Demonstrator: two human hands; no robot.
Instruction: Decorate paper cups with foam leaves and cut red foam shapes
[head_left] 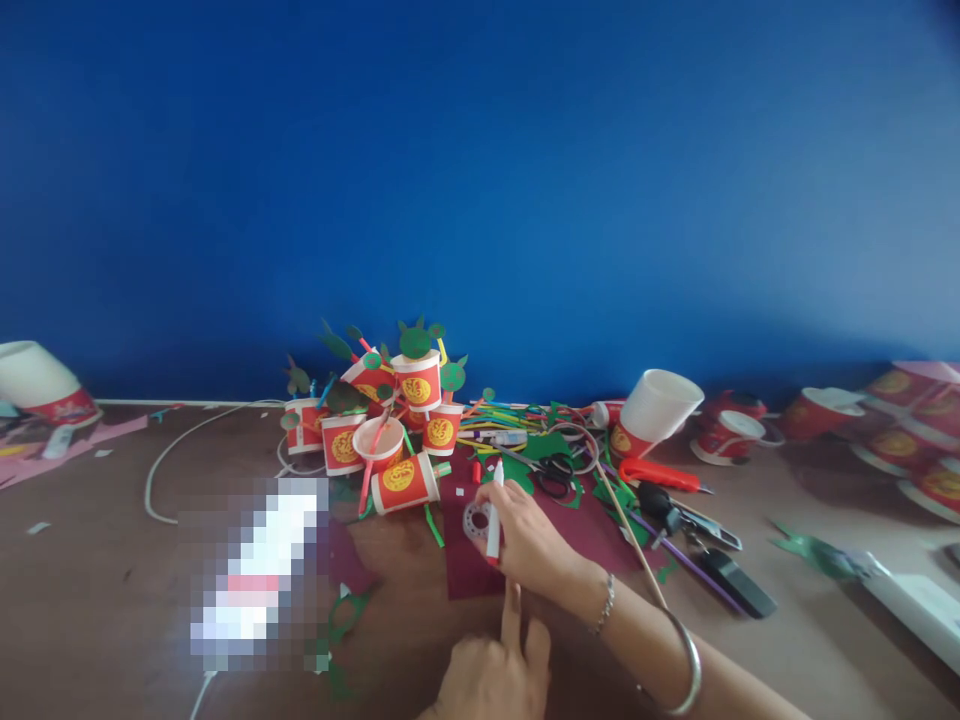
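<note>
My right hand grips a white marker with a red end, held over a maroon sheet of paper. Beside the marker a pale ring-shaped template lies on the sheet, partly hidden by the hand. A small red cap rests near the sheet's upper left. My left hand is at the sheet's lower edge, index finger stretched out towards the right hand and the other fingers partly bent, nothing visible in it. Black scissors and green paper scraps lie behind my right hand.
Red and white paper cups with green cut-outs cluster at the back, left of the sheet. A taller white cup, an orange cutter and keys with a black fob are to the right. A lit, blurred-out device lies left.
</note>
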